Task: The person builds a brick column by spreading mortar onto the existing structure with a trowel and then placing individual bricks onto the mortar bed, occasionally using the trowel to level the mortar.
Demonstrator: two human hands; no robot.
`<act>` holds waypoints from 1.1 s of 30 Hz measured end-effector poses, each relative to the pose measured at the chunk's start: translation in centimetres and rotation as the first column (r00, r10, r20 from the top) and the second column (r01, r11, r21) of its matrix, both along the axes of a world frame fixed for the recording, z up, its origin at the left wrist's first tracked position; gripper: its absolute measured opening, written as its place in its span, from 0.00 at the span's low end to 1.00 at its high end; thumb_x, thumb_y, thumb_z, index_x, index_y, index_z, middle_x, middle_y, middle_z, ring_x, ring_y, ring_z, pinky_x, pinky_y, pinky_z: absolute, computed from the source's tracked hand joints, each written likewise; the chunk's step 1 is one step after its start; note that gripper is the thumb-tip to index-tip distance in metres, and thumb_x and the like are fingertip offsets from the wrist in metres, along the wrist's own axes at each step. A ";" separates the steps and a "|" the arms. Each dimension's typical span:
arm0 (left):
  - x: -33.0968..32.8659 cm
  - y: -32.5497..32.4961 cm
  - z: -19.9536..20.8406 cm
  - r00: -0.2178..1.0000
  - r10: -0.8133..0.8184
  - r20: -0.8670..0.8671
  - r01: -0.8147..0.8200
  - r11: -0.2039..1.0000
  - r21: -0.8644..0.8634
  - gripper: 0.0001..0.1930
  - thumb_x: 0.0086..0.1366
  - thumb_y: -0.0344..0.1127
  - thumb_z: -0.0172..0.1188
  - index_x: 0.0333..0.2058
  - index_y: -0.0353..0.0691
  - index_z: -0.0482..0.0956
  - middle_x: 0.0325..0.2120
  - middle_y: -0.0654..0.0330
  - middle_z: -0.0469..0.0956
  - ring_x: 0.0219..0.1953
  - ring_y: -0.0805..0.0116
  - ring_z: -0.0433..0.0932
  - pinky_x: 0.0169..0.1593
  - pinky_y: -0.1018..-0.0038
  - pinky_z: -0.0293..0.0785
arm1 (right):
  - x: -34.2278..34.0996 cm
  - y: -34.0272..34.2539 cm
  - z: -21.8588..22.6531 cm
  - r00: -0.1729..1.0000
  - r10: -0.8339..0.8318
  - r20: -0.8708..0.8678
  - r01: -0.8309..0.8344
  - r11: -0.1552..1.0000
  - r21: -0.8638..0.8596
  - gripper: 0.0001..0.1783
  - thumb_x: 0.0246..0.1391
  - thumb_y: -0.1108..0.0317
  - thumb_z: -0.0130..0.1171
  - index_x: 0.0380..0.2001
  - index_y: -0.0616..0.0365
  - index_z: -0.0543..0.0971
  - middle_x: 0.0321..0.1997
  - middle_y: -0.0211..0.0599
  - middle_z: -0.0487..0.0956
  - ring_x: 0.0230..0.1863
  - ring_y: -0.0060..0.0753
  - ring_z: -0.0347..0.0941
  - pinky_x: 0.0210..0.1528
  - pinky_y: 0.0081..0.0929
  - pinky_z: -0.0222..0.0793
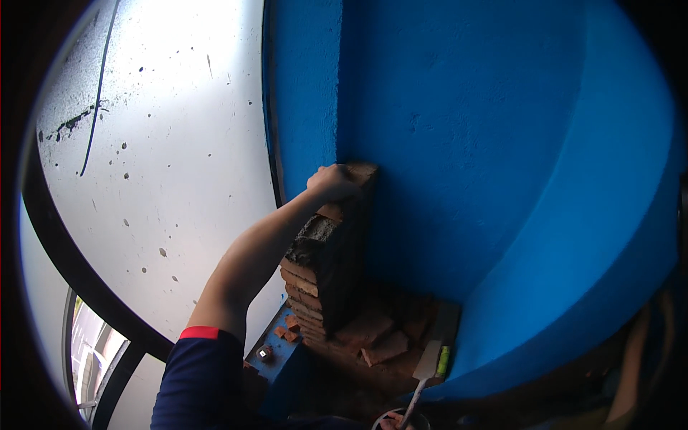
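A narrow brick wall rises beside a blue wall, with grey mortar on its top course. My left hand reaches to its far end, fingers closed over a brick at the top; the fingertips are partly hidden. At the lower edge, part of my right hand shows, its fingers closed round the handle end of a trowel. The trowel's pale blade points up and away. Round those fingers curves a dark rim, its body cut off by the picture's edge.
Brick pieces lie at the wall's foot. A yellow-green object sits beside the trowel blade. Brick bits and a small dark round object rest on a blue ledge. A spattered white panel stands left; blue walls enclose the right.
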State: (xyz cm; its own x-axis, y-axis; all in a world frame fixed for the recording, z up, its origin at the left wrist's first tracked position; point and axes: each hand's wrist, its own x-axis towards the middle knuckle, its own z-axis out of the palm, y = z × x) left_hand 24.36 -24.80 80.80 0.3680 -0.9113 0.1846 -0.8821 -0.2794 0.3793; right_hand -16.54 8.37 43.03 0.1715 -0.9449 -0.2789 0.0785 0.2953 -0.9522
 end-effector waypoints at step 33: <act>-3.9 6.5 -0.1 0.955 -0.226 0.191 0.214 0.973 0.084 0.26 0.61 0.42 0.56 0.55 0.33 0.74 0.61 0.32 0.59 0.63 0.27 0.56 0.60 0.35 0.54 | 10.6 -16.4 24.1 0.991 0.091 -0.102 -0.098 0.993 -0.071 0.20 0.69 0.54 0.41 0.50 0.58 0.70 0.19 0.27 0.64 0.11 0.18 0.55 0.07 0.17 0.52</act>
State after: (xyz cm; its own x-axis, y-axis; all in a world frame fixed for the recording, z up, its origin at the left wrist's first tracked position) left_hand 20.43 -18.34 80.75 0.1190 -0.9774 0.1748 -0.9800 -0.0874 0.1787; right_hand -5.99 -8.00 67.13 0.2363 -0.9447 -0.2274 -0.0417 0.2239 -0.9737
